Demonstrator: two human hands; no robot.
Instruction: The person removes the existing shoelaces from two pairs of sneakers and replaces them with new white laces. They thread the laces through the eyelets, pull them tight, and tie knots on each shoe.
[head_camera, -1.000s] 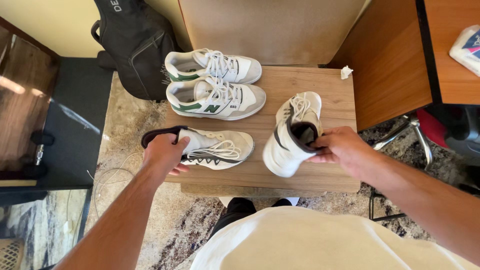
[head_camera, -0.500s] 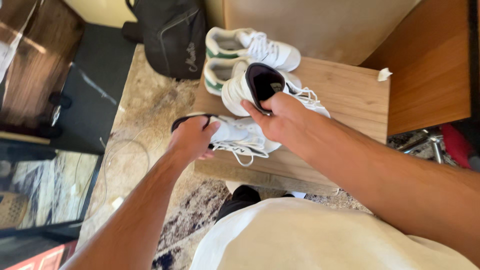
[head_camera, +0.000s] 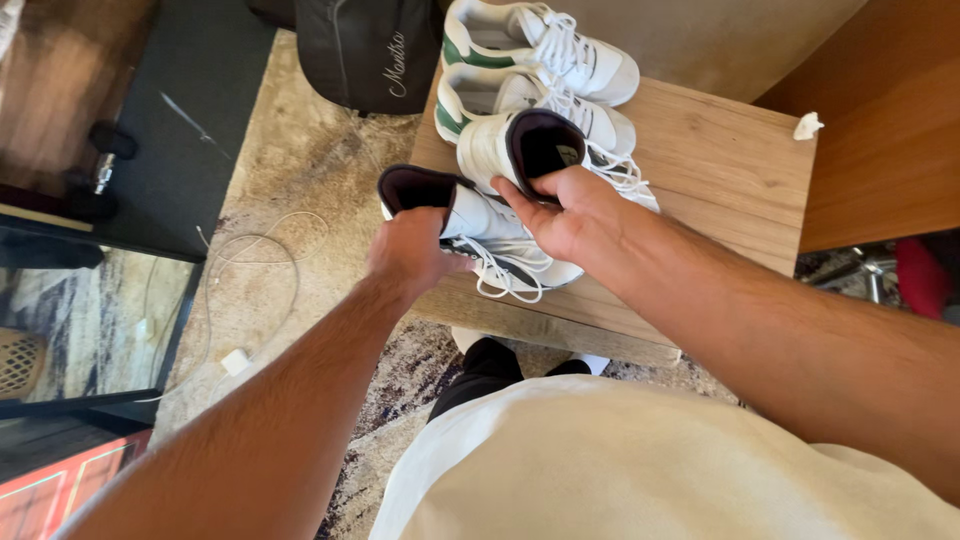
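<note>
A white sneaker with a dark lining (head_camera: 470, 215) lies on its sole at the near left edge of the low wooden table (head_camera: 720, 170), heel toward the left, its white laces loose and spilling toward the table's front edge. The left hand (head_camera: 410, 255) grips it at the heel collar. A second white sneaker with a dark lining (head_camera: 535, 150) sits just behind and partly above the first, heel opening tipped up toward the camera, laces trailing to the right. The right hand (head_camera: 570, 215) holds it by the collar.

Single head view, steep downward over wooden table (head_camera: 720, 170), close to forearms.
</note>
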